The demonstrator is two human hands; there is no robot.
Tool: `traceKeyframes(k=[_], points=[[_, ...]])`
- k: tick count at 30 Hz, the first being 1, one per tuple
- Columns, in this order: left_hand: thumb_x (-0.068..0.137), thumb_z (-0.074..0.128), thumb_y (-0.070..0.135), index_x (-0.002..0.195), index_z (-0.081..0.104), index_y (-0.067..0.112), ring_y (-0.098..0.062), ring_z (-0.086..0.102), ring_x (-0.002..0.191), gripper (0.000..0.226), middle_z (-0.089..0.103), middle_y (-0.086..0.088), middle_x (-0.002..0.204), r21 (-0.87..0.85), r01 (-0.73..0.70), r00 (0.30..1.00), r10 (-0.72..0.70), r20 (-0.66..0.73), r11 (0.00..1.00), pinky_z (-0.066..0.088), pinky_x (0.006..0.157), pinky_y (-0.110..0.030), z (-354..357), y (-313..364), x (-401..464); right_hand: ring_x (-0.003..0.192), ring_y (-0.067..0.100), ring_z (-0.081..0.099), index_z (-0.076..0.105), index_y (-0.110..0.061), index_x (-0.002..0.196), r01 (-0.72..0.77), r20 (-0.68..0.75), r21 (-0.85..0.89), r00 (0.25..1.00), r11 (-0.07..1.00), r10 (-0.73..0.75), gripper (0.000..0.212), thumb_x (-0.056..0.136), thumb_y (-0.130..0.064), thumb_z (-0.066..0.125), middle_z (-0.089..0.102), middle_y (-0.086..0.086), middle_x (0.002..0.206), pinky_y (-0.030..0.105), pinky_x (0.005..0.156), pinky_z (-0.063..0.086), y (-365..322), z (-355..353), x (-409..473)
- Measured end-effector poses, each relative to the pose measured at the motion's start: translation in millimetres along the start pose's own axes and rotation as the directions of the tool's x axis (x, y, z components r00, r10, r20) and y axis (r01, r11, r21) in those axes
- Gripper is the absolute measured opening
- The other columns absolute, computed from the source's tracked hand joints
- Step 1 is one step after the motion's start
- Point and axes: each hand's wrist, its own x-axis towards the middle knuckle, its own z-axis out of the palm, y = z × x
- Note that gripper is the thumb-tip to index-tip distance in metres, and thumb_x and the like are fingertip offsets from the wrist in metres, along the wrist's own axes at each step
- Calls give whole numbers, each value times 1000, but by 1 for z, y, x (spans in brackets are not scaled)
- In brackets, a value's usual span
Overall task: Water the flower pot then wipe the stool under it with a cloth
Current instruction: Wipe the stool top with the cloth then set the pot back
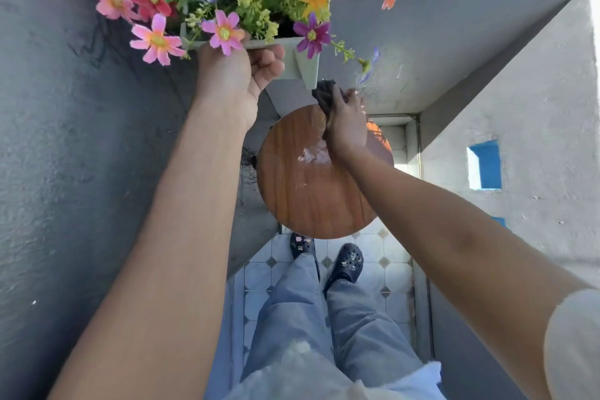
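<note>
left hand (233, 75) grips lifted flower pot (302, 65); right hand (345, 127) presses cloth (326, 96) on wet stool (311, 185) (tiled floor (373, 269)).

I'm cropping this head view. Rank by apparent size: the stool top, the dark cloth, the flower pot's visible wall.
1. stool top, clearly largest.
2. flower pot, visible wall only; nearer the camera, so unsure.
3. dark cloth, mostly hidden by the right hand.

One flower pot (305, 63), one round wooden stool (311, 191) and one dark cloth (326, 94) are in view. Two hands show, the left hand (233, 81) and the right hand (345, 127). Two dark clogs (345, 265) stand on the tiled floor (394, 273).
</note>
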Motion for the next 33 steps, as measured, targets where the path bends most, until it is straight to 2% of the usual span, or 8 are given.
traceKeyframes(k=[3, 8, 15, 18, 21, 23, 26, 33], points=[[97, 25, -1, 75, 52, 3, -9, 54, 38, 35, 59, -17, 68, 17, -5, 1000, 5, -1, 1000, 48, 42, -18, -1, -1, 1, 110, 38, 50, 42, -18, 146, -35, -31, 14, 999, 999, 36, 65, 84, -2, 55, 45, 17, 128, 43, 87, 51, -5, 3, -8], [98, 23, -1, 72, 50, 5, -10, 51, 39, 38, 59, -15, 64, 32, -11, 1000, 12, -22, 999, 49, 43, -18, 1, -6, 1, 111, 35, 41, 42, -15, 148, 272, 88, 68, 957, 960, -278, 59, 91, -6, 53, 47, 16, 125, 44, 76, 53, -40, 25, -84], [98, 27, 0, 77, 51, 4, -7, 52, 36, 32, 57, -14, 66, 18, 31, 1000, -31, 0, 999, 50, 43, -18, -1, -18, -1, 102, 33, 46, 43, -12, 147, 706, 341, 106, 635, 700, -693, 66, 86, -10, 66, 50, 16, 120, 43, 73, 55, -6, 25, -167], [98, 29, 0, 79, 51, 3, -8, 53, 35, 30, 57, -14, 68, 12, 42, 999, -42, -1, 999, 50, 43, -19, -2, -23, -3, 112, 35, 44, 39, -16, 150, 632, 281, -5, 745, 775, -605, 65, 90, -16, 62, 46, 15, 124, 44, 82, 52, 12, 1, -108], [99, 29, 0, 75, 49, 5, -8, 54, 35, 32, 56, -17, 72, 13, 43, 999, -42, -7, 999, 50, 43, -19, -3, -29, -8, 113, 38, 47, 40, -22, 149, 275, 163, -36, 950, 961, -266, 84, 73, -4, 72, 47, 16, 126, 43, 80, 52, 21, -25, -37], [99, 28, -1, 75, 49, 5, -8, 54, 36, 32, 56, -18, 74, 14, 39, 999, -39, -7, 999, 50, 43, -19, -5, -33, -10, 102, 36, 53, 44, -25, 144, 96, 86, -8, 992, 995, -95, 79, 74, 0, 69, 52, 16, 119, 39, 67, 47, 23, -31, -20], [99, 28, -1, 75, 50, 5, -7, 54, 36, 32, 56, -17, 72, 33, 42, 999, -41, -13, 999, 51, 44, -19, -7, -38, -14, 107, 35, 48, 49, -21, 142, 223, 47, 4, 974, 975, -223, 53, 91, -11, 57, 52, 14, 117, 43, 76, 52, 21, -17, -58], [99, 30, -1, 74, 47, 6, -6, 53, 34, 31, 55, -16, 69, 44, 52, 998, -51, -37, 998, 51, 43, -19, -13, -50, -25, 100, 33, 51, 51, -19, 143, 579, 262, 101, 769, 809, -583, 53, 91, -13, 62, 55, 16, 120, 45, 79, 56, 61, -5, -205]])
